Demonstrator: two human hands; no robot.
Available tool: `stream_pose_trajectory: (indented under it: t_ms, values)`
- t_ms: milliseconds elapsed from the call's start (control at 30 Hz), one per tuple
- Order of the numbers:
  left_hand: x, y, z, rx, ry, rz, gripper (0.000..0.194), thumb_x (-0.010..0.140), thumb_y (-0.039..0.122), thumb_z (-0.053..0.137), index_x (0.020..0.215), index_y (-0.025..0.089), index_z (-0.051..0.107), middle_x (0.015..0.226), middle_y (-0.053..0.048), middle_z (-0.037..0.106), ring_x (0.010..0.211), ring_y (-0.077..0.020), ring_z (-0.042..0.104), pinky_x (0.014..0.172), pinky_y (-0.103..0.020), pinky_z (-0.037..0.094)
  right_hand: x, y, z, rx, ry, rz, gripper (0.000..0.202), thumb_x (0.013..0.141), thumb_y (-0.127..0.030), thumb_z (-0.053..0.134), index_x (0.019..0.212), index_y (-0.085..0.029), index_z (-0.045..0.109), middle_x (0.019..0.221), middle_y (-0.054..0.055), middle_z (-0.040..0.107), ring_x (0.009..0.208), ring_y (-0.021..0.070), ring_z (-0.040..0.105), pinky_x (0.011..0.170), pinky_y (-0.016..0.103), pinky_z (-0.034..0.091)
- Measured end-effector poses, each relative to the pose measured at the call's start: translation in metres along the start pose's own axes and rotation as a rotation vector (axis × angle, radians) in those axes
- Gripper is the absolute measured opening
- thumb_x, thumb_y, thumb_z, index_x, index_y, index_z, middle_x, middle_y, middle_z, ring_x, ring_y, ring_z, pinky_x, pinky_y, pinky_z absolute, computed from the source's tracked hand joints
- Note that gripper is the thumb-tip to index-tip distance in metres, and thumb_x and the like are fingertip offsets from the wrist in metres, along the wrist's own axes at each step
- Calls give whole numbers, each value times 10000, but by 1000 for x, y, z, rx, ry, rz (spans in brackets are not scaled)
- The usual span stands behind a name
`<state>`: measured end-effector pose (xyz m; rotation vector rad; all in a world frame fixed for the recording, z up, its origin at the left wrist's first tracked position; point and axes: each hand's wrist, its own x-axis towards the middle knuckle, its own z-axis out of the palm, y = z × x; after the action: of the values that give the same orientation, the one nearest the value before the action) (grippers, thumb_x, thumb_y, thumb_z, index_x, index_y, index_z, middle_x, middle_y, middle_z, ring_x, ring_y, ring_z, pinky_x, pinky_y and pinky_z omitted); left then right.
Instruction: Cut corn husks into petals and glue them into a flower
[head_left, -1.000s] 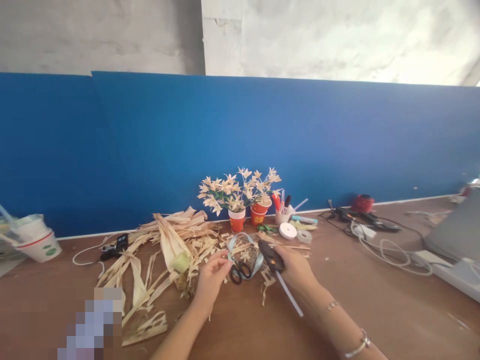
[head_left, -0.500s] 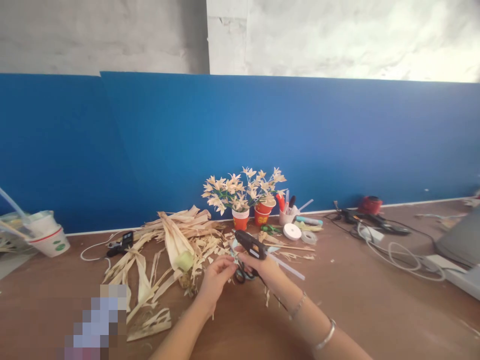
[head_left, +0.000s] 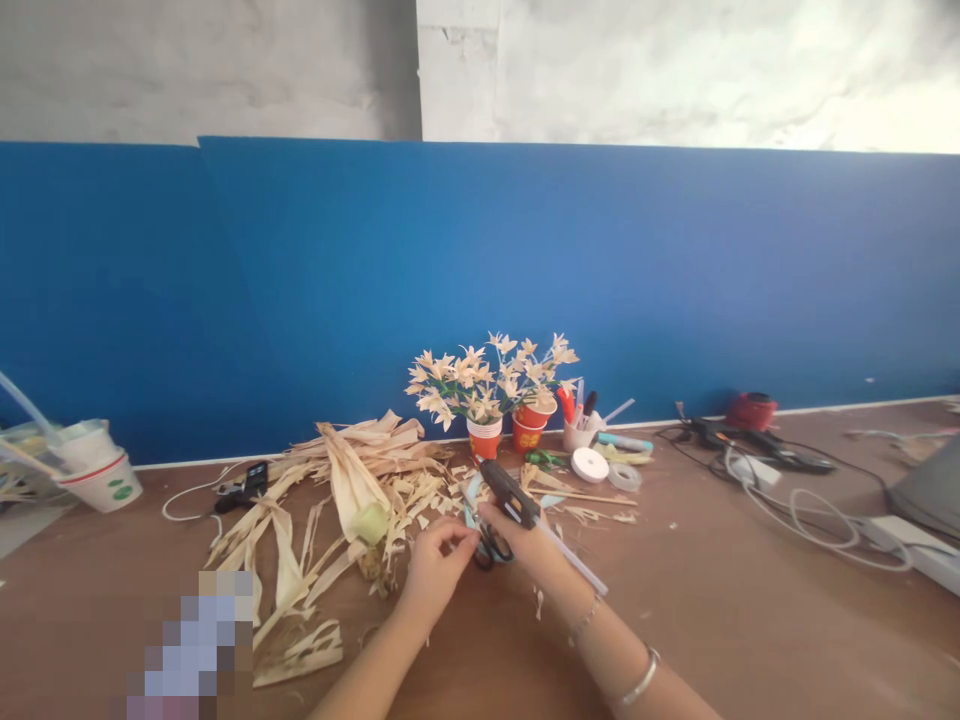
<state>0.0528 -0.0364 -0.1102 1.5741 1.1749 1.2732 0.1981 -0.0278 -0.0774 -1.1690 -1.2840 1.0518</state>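
A black glue gun (head_left: 508,493) with a clear glue stick (head_left: 574,562) out of its back lies along my right hand (head_left: 511,532), whose fingers are closed round it. Just left, my left hand (head_left: 442,560) has thumb and fingertips pinched together; anything between them is too small to make out. Scissors (head_left: 491,548) with dark handles lie beneath and between the hands. Dry husks (head_left: 352,480) and small scraps spread to the left of my left hand. Behind the hands, pale husk flowers (head_left: 469,372) stand in a red paper cup (head_left: 484,438).
Another red cup (head_left: 527,436), a pen holder (head_left: 577,434), a white ribbon roll (head_left: 589,464) and a tape roll (head_left: 624,477) sit behind right. Cables (head_left: 810,515) lie far right. A white cup (head_left: 105,482) stands far left; a small black device (head_left: 253,482) is nearer.
My hands have moved slightly apart, the left a little lower. The glue gun has shifted slightly right, its glue stick tilted more steeply. The view has shifted a little.
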Motion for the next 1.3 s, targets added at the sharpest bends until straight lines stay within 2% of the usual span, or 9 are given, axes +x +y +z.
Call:
stream_pose_trajectory:
  t_ms: [133,233,367,600,867,933,1067,1167,1300]
  values:
    - [-2,2,0,-8,62,23,370,711,310,641,1058,183,667,1027,-92,685,909,-228,607,809,-345,471,-2,-1,0,6,-39,-20,283,651,-426,682,637,-178,547,548,-28,504,530,127,453,557,273,401]
    - [-2,4,0,47,24,72,265,770,330,574,939,178,710,894,-80,708,830,-218,625,768,-339,482,-4,-4,2,1,-63,-25,268,651,-417,671,645,-172,562,591,-8,548,575,144,497,592,282,426]
    - [-1,6,-1,150,7,69,212,775,298,550,737,183,724,717,-52,698,717,-204,626,700,-319,479,-6,-4,4,9,-68,5,259,640,-406,664,617,-176,546,552,-16,528,540,140,493,559,278,424]
    - [-2,1,-2,188,100,-6,154,736,302,591,714,188,693,700,-37,709,680,-205,637,668,-319,487,-3,-1,3,24,22,57,323,626,-474,673,611,-184,531,476,-46,442,465,114,409,491,261,364]
    - [-2,3,-2,297,101,189,110,738,210,562,681,198,655,738,-36,663,767,-203,597,746,-338,451,-2,2,1,2,-10,21,341,669,-498,655,625,-187,523,471,-49,437,452,113,402,483,260,358]
    - [0,2,-4,253,143,196,109,743,221,561,678,198,646,763,-37,657,799,-205,590,769,-343,444,-2,5,-1,-30,-3,-5,320,701,-490,636,669,-184,547,491,-41,466,467,122,426,496,265,371]
    - [5,-1,-9,166,271,114,127,741,278,579,681,191,650,751,-35,647,763,-203,584,728,-329,448,-5,9,-8,-139,20,-125,253,742,-428,615,790,-184,569,652,-6,566,584,150,507,562,265,399]
    - [7,-4,-11,116,335,50,166,739,325,590,675,185,653,716,-29,644,729,-201,582,675,-308,444,-8,9,-12,-231,-67,-212,186,769,-363,591,741,-187,538,667,-7,558,613,149,512,577,255,396]
    - [7,-7,-12,101,338,13,190,743,351,591,675,186,655,702,-26,644,717,-201,582,653,-296,433,-13,8,-9,-336,-174,-279,159,769,-293,575,674,-183,510,639,-5,547,615,146,510,591,251,397]
